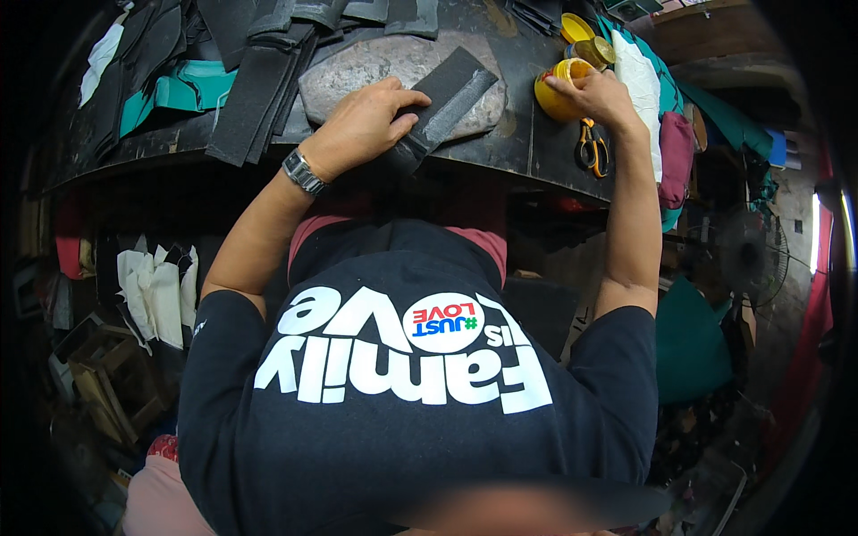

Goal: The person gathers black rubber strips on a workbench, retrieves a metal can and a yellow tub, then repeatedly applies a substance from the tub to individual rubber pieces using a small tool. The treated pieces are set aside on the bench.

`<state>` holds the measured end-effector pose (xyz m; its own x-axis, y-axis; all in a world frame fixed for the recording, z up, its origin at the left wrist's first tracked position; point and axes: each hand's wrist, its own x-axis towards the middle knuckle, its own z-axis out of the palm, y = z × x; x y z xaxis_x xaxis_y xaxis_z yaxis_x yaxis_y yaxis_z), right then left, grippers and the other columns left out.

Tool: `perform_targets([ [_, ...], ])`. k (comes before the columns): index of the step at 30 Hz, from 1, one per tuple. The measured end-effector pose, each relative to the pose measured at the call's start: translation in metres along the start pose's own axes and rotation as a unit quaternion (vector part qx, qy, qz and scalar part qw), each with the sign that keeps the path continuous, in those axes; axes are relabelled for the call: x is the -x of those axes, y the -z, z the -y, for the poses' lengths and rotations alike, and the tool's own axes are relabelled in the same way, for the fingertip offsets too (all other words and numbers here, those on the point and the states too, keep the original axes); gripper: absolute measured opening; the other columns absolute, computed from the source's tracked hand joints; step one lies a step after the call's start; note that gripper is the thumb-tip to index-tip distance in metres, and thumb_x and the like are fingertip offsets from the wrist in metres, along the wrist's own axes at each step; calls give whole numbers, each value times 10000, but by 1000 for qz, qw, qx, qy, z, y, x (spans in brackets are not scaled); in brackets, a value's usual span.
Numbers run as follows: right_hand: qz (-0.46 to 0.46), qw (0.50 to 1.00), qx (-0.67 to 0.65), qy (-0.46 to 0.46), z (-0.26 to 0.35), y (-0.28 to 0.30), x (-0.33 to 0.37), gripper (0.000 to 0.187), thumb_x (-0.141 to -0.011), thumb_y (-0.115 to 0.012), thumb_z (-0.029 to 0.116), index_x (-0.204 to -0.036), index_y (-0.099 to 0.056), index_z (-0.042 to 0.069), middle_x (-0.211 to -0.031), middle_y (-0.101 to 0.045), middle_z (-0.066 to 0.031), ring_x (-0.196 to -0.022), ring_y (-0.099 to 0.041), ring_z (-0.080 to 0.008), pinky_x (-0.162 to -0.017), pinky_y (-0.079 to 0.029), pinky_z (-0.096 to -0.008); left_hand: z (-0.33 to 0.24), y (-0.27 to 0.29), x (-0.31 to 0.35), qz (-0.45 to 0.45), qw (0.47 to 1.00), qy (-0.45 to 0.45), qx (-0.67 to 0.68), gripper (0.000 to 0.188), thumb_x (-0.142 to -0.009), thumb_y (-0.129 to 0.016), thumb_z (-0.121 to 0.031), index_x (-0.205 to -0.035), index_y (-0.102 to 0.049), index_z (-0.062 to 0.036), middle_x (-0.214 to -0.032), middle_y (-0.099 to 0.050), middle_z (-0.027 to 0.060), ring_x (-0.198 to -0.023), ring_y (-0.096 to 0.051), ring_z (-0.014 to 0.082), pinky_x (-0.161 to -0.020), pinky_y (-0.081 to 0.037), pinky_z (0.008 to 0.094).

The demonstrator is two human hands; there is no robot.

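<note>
My left hand [374,118] holds a flat black strip of material [454,87] against a grey stone slab [353,76], fingers bent over its left side. A greyish, shiny band runs along the strip's right edge, and its near end hangs past the slab. At the right, my right hand [601,95] is closed at the mouth of an open yellow jar [556,100]. Its fingertips point into the opening; whatever they hold is hidden. Scissors with black and orange handles [590,150] lie just below the jar.
Stacked black pieces [259,94] and folded green material [183,94] cover the table's left side. Behind the yellow jar stand another small jar [597,52] and a yellow lid [575,27]. White cloth [636,98] hangs at the right edge; a fan [751,250] stands beyond.
</note>
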<state>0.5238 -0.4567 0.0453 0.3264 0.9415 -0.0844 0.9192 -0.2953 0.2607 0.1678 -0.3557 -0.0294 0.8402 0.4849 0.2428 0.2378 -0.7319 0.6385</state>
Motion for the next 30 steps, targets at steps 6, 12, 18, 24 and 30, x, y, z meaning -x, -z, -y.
perform_targets([
  [6,-76,982,-131,-109,-5,18,7,836,-899,-439,788,-959,-771,22,-956,-727,-217,-930,-709,-367,-860,-516,-480,2,2,4,3,1000,9,4,276,-912,-662,-183,-1173,-707,-104,-1001,-637,149,-951,-639,353,-844,-511,441],
  [12,109,960,-173,-193,18,16,58,677,-1011,-446,609,-1028,-759,8,-888,-723,-178,-874,-701,-304,-810,-518,-389,2,-4,7,-16,1000,-6,-10,293,-908,-669,-183,-1188,-695,-100,-1006,-636,145,-939,-647,360,-832,-518,448],
  [18,-171,790,-587,52,117,-42,62,595,-1066,-406,529,-1181,-717,35,-1201,-665,-100,-1172,-564,-194,-1042,-401,-309,-3,-4,7,-23,999,-12,-26,341,-924,-641,-181,-1255,-657,-102,-1036,-635,136,-940,-653,344,-824,-528,438],
  [24,-154,933,-325,-20,167,-55,46,747,-1010,-383,634,-1450,-501,42,-1597,-302,-259,-1526,-99,-447,-1154,-59,-709,-4,-3,8,6,998,-14,-53,390,-917,-645,-129,-1307,-633,-116,-979,-588,128,-904,-639,329,-783,-527,419],
  [30,-143,968,-208,-7,184,-48,34,925,-961,-413,698,-1486,-403,-64,-1622,-255,-251,-1541,-59,-425,-1169,-6,-687,-2,-6,9,6,998,-22,-58,347,-914,-642,-131,-1257,-637,-83,-998,-592,126,-919,-641,334,-775,-532,429],
])
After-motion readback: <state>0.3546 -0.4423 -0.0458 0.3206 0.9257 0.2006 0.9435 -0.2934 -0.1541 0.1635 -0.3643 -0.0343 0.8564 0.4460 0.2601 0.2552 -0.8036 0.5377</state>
